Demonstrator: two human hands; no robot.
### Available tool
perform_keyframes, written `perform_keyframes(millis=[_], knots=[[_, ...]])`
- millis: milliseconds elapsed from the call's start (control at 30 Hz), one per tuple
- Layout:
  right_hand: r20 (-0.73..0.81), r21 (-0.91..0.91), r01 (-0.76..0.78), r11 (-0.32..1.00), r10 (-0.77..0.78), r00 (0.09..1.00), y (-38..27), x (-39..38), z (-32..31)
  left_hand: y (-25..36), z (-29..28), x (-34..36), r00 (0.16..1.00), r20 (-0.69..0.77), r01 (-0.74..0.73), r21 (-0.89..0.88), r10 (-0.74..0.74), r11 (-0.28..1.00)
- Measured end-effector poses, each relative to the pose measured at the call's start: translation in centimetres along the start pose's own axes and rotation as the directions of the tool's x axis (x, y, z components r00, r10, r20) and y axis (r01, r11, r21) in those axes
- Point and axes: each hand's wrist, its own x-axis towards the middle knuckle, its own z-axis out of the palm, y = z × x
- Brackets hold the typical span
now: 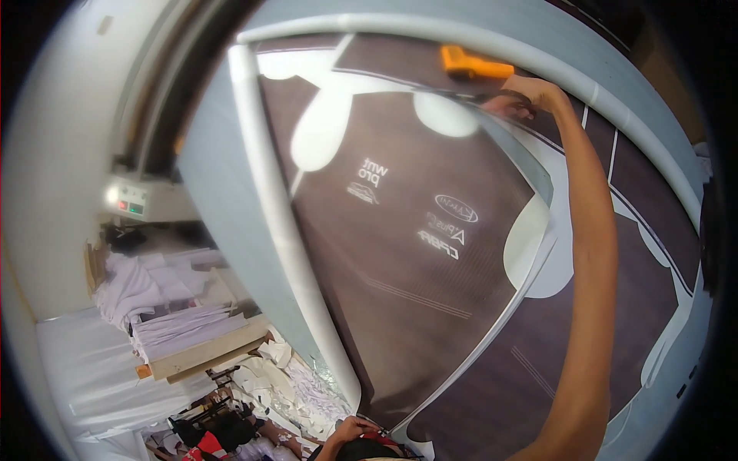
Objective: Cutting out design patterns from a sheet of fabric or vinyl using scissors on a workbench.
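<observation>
A large dark brown printed sheet (400, 269) with white rounded shapes and mirrored white markings lies across the light blue table. One layer of it is lifted, its right edge curving away from the layer below. My right hand (519, 100) reaches to the far edge, fingers closed round a dark tool, apparently scissors (483, 97); motion blurs it. Just beyond that hand rests an orange-yellow boxy tool (475, 63). At the bottom, my left hand (354, 430) has its fingers curled at the sheet's near corner, seeming to pinch it. The fingertips are partly hidden.
White rolled edging (296, 261) runs along the sheet's left side and curves across the far side. The light blue table (223, 192) shows at left. Stacked white fabric (184, 326), loose white scraps (288, 384) and a control box with lit buttons (132, 201) are to the left.
</observation>
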Motion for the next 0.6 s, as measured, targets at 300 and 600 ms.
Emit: perform_keyframes(millis=[300,600], knots=[[0.081,-0.018,-0.123,0.992,0.124,0.989,-2.5,1.7,-0.3,0.5,0.8,-0.5,0.990,0.041,-0.135,-0.012,0.135,0.991],[0.094,0.200,-0.174,0.964,0.158,0.983,-6.2,4.4,-1.8,5.6,2.7,-2.5,0.931,-0.032,-0.363,0.011,0.363,0.932]])
